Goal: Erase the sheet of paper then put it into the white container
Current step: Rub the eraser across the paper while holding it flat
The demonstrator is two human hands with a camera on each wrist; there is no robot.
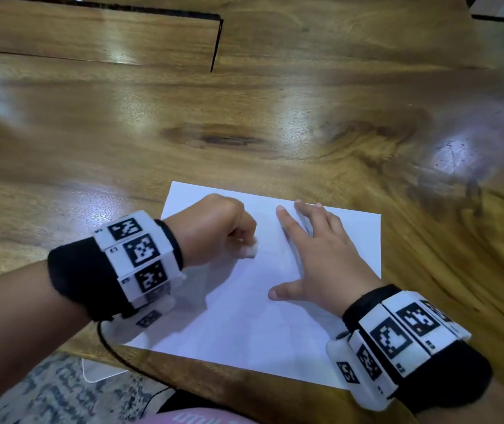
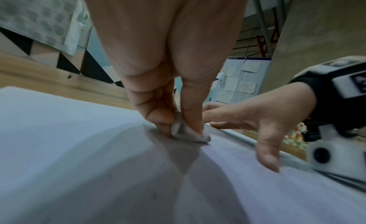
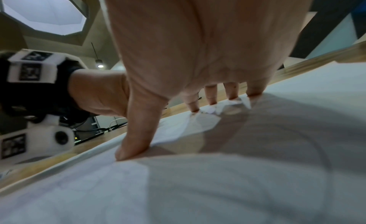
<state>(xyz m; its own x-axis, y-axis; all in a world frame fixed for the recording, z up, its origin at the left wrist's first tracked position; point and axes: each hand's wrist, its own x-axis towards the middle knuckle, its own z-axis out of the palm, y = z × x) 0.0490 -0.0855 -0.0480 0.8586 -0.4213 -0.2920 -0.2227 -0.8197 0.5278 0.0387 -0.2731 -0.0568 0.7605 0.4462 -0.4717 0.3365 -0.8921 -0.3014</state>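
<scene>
- Nearest the body, a white sheet of paper (image 1: 244,307) lies flat on the wooden tabletop (image 1: 275,117), its near edge close to the tabletop's edge.
- Right hand (image 1: 321,255): grip open, fingers spread, fingertips (image 3: 132,150) and thumb pressing the sheet down on its right half.
- Left hand (image 1: 214,228): grip closed around a small white eraser (image 2: 184,132), pinched between thumb and fingers, its tip touching the sheet just left of the right hand.
- Farther off, only bare wood shows; no white container appears in any view.

1. On your left wrist band (image 1: 139,255), small digits beside the black-and-white square markers are too small to read.
2. The handwriting on the note (image 2: 247,87) beyond your right hand is illegible.
</scene>
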